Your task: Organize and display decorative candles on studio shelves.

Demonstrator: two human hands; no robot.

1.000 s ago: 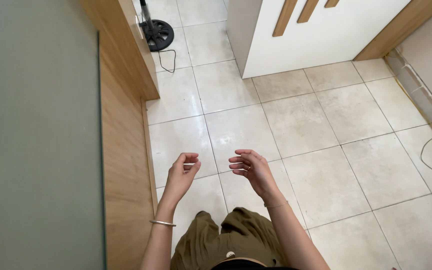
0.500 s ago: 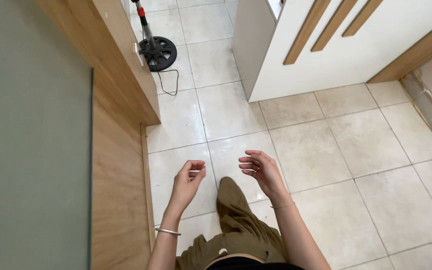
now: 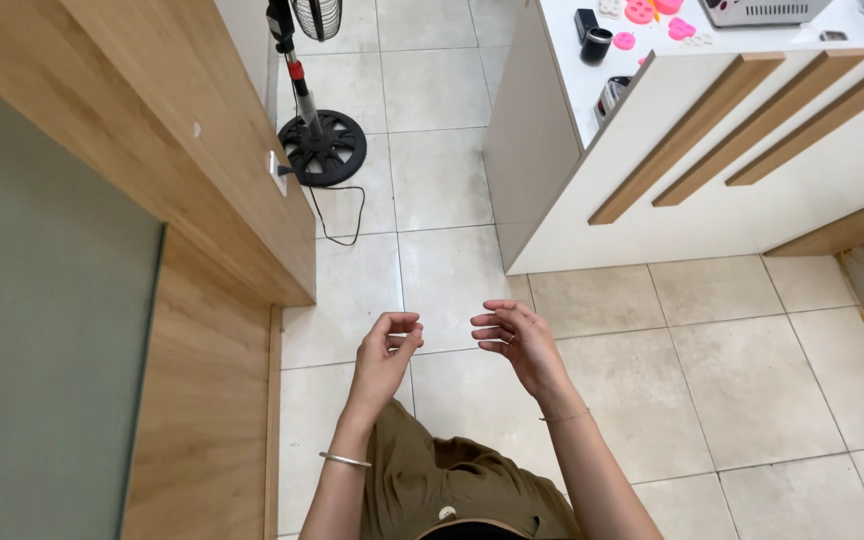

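My left hand (image 3: 388,352) and right hand (image 3: 512,338) hung at lower centre of the frame, near each other but apart, over the tiled floor (image 3: 742,360). Both were empty: left fingers curled loosely toward the thumb, right half open with fingers bent. Silver bangle (image 3: 344,460) on my left wrist. Pedestal fan base (image 3: 323,147) sat upper centre-left beside the wooden cabinet (image 3: 202,180). White counter (image 3: 652,140) upper right.

The person has stepped forward: the fan base (image 3: 323,148) now sits much nearer, and the white counter (image 3: 652,150) top with pink bits has come into sight. The hands have drifted slightly closer together.
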